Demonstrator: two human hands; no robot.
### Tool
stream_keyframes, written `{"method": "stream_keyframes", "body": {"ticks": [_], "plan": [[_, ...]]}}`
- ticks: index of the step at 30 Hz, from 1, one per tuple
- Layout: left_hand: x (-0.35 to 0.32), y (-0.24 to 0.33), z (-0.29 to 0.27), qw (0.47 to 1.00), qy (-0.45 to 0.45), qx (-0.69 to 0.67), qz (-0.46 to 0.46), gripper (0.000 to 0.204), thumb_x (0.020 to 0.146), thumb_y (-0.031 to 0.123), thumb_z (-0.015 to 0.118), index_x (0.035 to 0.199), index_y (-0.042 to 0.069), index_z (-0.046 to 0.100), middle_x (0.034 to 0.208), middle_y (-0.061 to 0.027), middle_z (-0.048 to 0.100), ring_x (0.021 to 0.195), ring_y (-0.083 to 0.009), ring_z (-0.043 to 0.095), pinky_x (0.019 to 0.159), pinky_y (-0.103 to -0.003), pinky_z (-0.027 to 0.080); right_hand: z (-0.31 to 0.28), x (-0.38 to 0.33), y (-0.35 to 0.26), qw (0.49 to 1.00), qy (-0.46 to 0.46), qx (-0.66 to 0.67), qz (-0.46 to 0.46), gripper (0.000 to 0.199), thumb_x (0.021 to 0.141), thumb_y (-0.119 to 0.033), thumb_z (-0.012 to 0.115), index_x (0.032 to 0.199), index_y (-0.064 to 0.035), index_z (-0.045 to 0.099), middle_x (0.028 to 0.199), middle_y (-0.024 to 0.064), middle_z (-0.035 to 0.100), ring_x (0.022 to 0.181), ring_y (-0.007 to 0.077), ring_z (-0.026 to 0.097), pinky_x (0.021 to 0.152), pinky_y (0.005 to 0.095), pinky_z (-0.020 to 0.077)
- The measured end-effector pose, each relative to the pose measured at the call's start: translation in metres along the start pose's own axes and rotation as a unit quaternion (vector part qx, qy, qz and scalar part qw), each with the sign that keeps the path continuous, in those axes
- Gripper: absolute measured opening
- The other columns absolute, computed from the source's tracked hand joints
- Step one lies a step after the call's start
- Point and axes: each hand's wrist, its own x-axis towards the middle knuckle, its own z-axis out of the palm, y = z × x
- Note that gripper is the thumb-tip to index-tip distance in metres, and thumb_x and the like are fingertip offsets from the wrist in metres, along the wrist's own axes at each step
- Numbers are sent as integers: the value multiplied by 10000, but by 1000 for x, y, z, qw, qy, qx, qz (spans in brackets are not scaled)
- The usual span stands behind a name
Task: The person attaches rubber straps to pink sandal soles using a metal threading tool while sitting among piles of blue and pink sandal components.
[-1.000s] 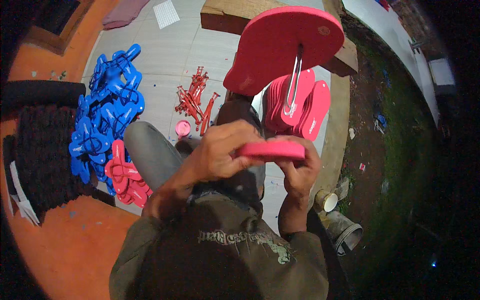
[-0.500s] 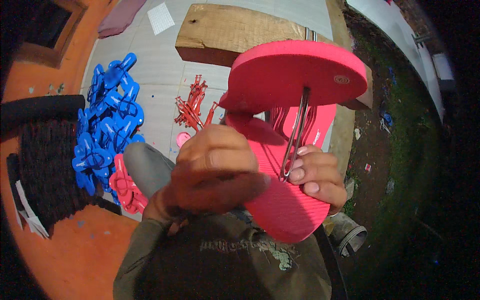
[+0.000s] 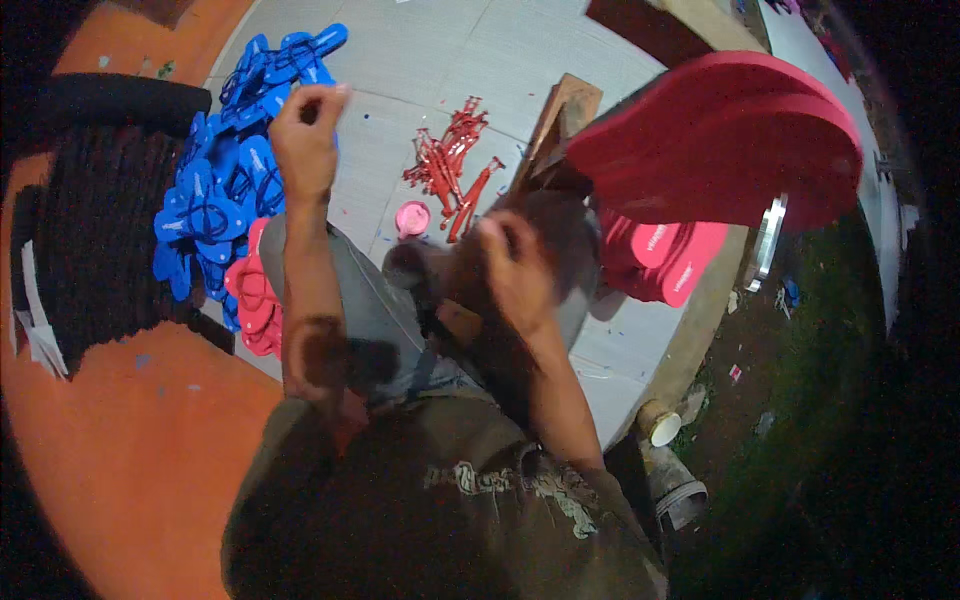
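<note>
My left hand [image 3: 306, 140] is raised at the edge of the pile of blue flip-flops [image 3: 225, 170]. Its thumb and fingers curl into a pinch; what is in them, if anything, I cannot make out. Over my lap, my right hand [image 3: 518, 275] is smeared by motion and its fingers do not show clearly. It is off the pink soles [image 3: 725, 135] at the right, from which a metal prong tool [image 3: 767, 240] sticks out. Several red straps [image 3: 450, 160] lie in a heap on the floor between my hands, beside a small round pink piece [image 3: 412, 218].
More pink soles [image 3: 665, 255] are stacked under the raised ones. A wooden beam [image 3: 650, 30] stands at the back right. Pink flip-flops [image 3: 258, 300] lie by my left knee, next to a black ribbed stack [image 3: 105, 230]. A white cup [image 3: 660, 424] stands near the right edge.
My right hand has let go of the pink sole and metal prong and moved left. My left hand has moved up and left toward the blue pile. The view has shifted.
</note>
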Motion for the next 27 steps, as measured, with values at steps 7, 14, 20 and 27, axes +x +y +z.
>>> {"method": "stream_keyframes", "body": {"ticks": [7, 14, 20, 27], "plan": [[-11, -14, -14, 957, 95, -270, -38, 110, 824, 109, 545, 772, 26, 494, 638, -21, 446, 585, -104, 412, 549, -227, 336, 164, 34, 274, 894, -129, -430, -6, 102, 745, -119, 514, 782, -52, 582, 702, 158, 569, 650, 327, 584, 602, 404, 467], [-20, -29, -48, 944, 79, -318, -42, 108, 853, 110, 485, 802, 17, 467, 670, -45, 423, 630, -140, 402, 594, -267, 357, 162, 68, 235, 923, -45, -369, 93, 221, 661, -160, 600, 856, -57, 580, 832, 164, 563, 733, 320, 577, 585, 429, 463], [-19, -27, -47, 936, 90, -336, -52, 105, 837, 102, 497, 797, 10, 463, 688, -50, 427, 630, -151, 414, 596, -265, 363, 186, 40, 221, 857, -240, -441, -119, 392, 757, -172, 481, 1139, -87, 456, 777, 159, 585, 690, 283, 598, 586, 449, 461], [-20, -19, -43, 943, 96, -315, -53, 101, 825, 84, 494, 777, 5, 453, 677, -49, 425, 619, -151, 416, 583, -266, 362, 194, -2, 245, 796, -355, -485, -69, 574, 812, -173, 404, 1339, -140, 177, 672, 135, 598, 579, 277, 595, 540, 442, 452]]}}
